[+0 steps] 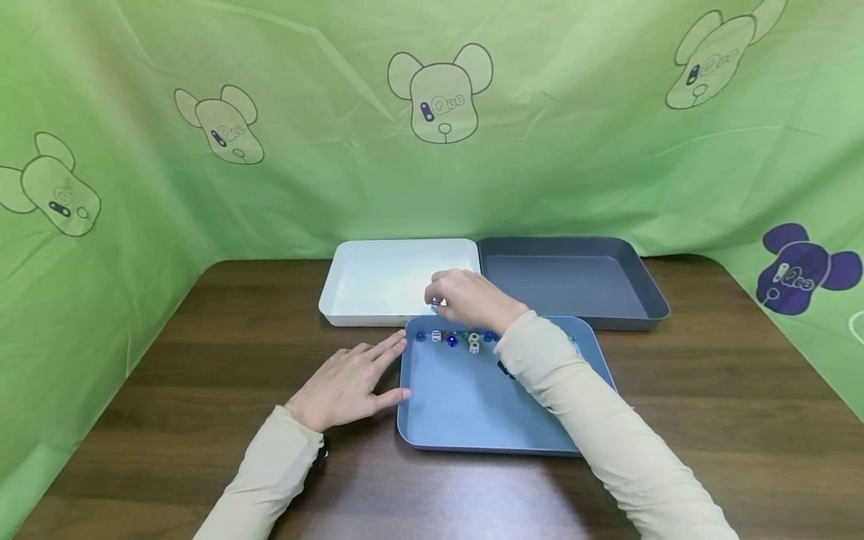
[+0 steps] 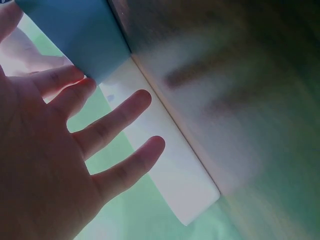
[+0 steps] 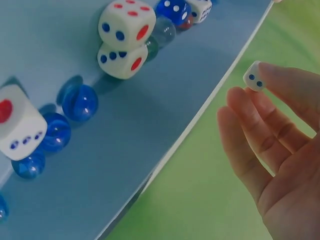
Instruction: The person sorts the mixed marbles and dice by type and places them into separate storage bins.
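My right hand [image 1: 469, 298] pinches a small white die [image 3: 253, 77] between thumb and fingertips, over the near edge of the white tray [image 1: 367, 281]. Below that arm lies the blue tray [image 1: 466, 409], with dice and glass marbles along its far side. Among them are a blue die [image 1: 452, 340], white dice [image 3: 126, 25] with red and blue pips, and blue marbles [image 3: 80, 102]; the sleeve hides some of the row. With fingers spread and fairly straight, my left hand [image 1: 346, 386] touches the blue tray's left rim.
A dark grey tray [image 1: 567, 285] stands right of the white one, both behind the blue tray. Brown wooden tabletop [image 1: 223, 360] surrounds them. Green cloth [image 1: 324, 172] printed with bear heads hangs behind and at both sides.
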Demonstrator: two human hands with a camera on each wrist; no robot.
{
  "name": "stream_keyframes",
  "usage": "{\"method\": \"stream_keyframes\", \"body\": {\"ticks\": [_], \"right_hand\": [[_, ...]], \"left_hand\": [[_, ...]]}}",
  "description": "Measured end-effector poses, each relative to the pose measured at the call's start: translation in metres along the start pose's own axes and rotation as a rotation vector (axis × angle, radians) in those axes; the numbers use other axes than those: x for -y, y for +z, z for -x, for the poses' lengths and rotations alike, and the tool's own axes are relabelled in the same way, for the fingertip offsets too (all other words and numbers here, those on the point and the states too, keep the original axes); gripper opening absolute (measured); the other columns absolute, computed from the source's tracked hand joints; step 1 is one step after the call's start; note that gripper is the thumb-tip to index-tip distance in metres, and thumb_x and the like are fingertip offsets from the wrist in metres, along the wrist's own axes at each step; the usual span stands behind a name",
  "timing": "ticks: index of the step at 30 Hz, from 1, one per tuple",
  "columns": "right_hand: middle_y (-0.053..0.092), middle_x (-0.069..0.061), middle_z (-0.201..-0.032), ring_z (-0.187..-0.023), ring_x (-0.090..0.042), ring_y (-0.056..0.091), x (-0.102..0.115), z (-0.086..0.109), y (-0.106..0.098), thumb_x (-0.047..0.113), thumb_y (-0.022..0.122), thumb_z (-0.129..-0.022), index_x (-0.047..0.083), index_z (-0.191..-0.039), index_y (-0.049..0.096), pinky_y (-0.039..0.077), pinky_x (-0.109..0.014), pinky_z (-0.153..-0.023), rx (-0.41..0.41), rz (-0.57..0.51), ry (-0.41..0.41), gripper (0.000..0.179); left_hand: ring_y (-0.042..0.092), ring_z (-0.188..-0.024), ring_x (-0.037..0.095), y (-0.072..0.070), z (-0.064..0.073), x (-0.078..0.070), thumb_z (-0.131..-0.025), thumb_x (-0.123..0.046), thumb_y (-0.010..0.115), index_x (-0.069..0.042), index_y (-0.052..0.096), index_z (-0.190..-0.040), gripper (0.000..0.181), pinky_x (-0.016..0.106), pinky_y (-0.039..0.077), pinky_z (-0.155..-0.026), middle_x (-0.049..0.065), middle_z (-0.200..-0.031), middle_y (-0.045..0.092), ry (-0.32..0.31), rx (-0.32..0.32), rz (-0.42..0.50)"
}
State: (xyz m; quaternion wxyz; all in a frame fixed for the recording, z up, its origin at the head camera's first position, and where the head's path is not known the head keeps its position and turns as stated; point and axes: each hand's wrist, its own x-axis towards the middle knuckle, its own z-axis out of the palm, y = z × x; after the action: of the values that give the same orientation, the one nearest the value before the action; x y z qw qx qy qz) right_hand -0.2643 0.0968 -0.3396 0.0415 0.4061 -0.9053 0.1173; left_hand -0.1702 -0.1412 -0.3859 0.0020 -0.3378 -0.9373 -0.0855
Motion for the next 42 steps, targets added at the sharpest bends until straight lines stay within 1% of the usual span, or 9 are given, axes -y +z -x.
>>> {"method": "stream_keyframes", "body": {"ticks": [6, 11, 16, 18, 20, 29, 32, 38, 42], "right_hand": [[0.071, -0.008, -0.096, -0.087, -0.025, 0.069, -0.007, -0.006, -0.003, 0.0, 0.072, -0.09, 0.002, -0.101, 0.078, 0.056, -0.04, -0.08, 0.003, 0.012, 0.013, 0.012], [0.071, -0.009, -0.095, -0.089, -0.027, 0.068, -0.013, -0.013, -0.005, 0.001, 0.071, -0.091, 0.001, -0.101, 0.077, 0.055, -0.041, -0.082, 0.014, 0.028, 0.035, 0.012], [0.072, -0.009, -0.095, -0.089, -0.026, 0.067, -0.021, -0.023, -0.007, 0.002, 0.07, -0.091, 0.001, -0.1, 0.077, 0.054, -0.041, -0.082, 0.033, 0.045, 0.065, 0.012], [0.072, -0.009, -0.094, -0.089, -0.026, 0.066, -0.023, -0.026, -0.007, 0.002, 0.07, -0.091, 0.001, -0.1, 0.077, 0.054, -0.041, -0.081, 0.041, 0.044, 0.077, 0.012], [0.072, -0.009, -0.094, -0.088, -0.026, 0.066, -0.026, -0.029, -0.007, 0.001, 0.069, -0.091, 0.001, -0.099, 0.077, 0.054, -0.042, -0.081, 0.046, 0.046, 0.089, 0.012], [0.075, -0.01, -0.099, -0.091, -0.028, 0.068, -0.031, -0.04, -0.008, -0.001, 0.068, -0.089, 0.003, -0.097, 0.079, 0.055, -0.043, -0.082, 0.054, 0.129, 0.164, 0.015], [0.075, -0.01, -0.099, -0.091, -0.028, 0.068, -0.035, -0.045, -0.007, -0.001, 0.068, -0.089, 0.003, -0.098, 0.079, 0.055, -0.043, -0.082, 0.057, 0.117, 0.178, 0.015], [0.074, -0.013, -0.107, -0.097, -0.031, 0.068, -0.048, -0.057, 0.0, -0.002, 0.066, -0.089, 0.0, -0.102, 0.078, 0.054, -0.044, -0.088, 0.077, 0.081, 0.225, 0.018], [0.074, -0.013, -0.106, -0.097, -0.031, 0.068, -0.055, -0.06, 0.007, -0.001, 0.067, -0.088, 0.0, -0.101, 0.078, 0.053, -0.043, -0.088, 0.079, 0.057, 0.261, 0.017]], "left_hand": [[0.058, -0.122, 0.035, 0.001, -0.001, -0.001, -0.099, -0.058, 0.053, -0.005, 0.043, -0.154, 0.077, 0.052, 0.049, -0.095, 0.007, -0.161, 0.036, 0.014, -0.009, -0.009], [0.054, -0.128, 0.035, 0.0, 0.0, -0.002, -0.099, -0.059, 0.053, -0.005, 0.042, -0.155, 0.078, 0.054, 0.047, -0.098, 0.007, -0.162, 0.035, 0.008, -0.005, -0.018], [0.037, -0.143, 0.037, 0.0, 0.001, -0.003, -0.1, -0.059, 0.049, -0.004, 0.043, -0.154, 0.077, 0.055, 0.03, -0.113, 0.008, -0.162, 0.036, 0.021, -0.027, -0.061], [0.031, -0.147, 0.038, 0.001, 0.002, -0.003, -0.101, -0.059, 0.048, -0.004, 0.043, -0.154, 0.076, 0.055, 0.023, -0.117, 0.008, -0.162, 0.036, 0.025, -0.038, -0.076], [0.029, -0.148, 0.037, 0.001, 0.002, -0.003, -0.101, -0.058, 0.048, -0.004, 0.043, -0.154, 0.075, 0.054, 0.02, -0.118, 0.007, -0.162, 0.036, 0.024, -0.043, -0.085], [0.03, -0.148, 0.036, 0.001, 0.002, -0.003, -0.102, -0.058, 0.046, -0.004, 0.041, -0.155, 0.076, 0.054, 0.022, -0.118, 0.007, -0.163, 0.033, 0.02, -0.02, -0.069], [0.031, -0.147, 0.036, 0.0, 0.002, -0.002, -0.102, -0.058, 0.046, -0.004, 0.041, -0.155, 0.076, 0.054, 0.023, -0.117, 0.007, -0.163, 0.033, 0.02, -0.018, -0.071], [0.033, -0.146, 0.037, 0.001, 0.001, -0.001, -0.102, -0.057, 0.048, -0.003, 0.043, -0.154, 0.075, 0.054, 0.024, -0.117, 0.007, -0.163, 0.034, 0.03, -0.035, -0.074], [0.033, -0.145, 0.038, 0.002, 0.0, -0.001, -0.102, -0.057, 0.047, -0.002, 0.042, -0.154, 0.075, 0.055, 0.025, -0.116, 0.008, -0.163, 0.034, 0.038, -0.022, -0.07]]}}
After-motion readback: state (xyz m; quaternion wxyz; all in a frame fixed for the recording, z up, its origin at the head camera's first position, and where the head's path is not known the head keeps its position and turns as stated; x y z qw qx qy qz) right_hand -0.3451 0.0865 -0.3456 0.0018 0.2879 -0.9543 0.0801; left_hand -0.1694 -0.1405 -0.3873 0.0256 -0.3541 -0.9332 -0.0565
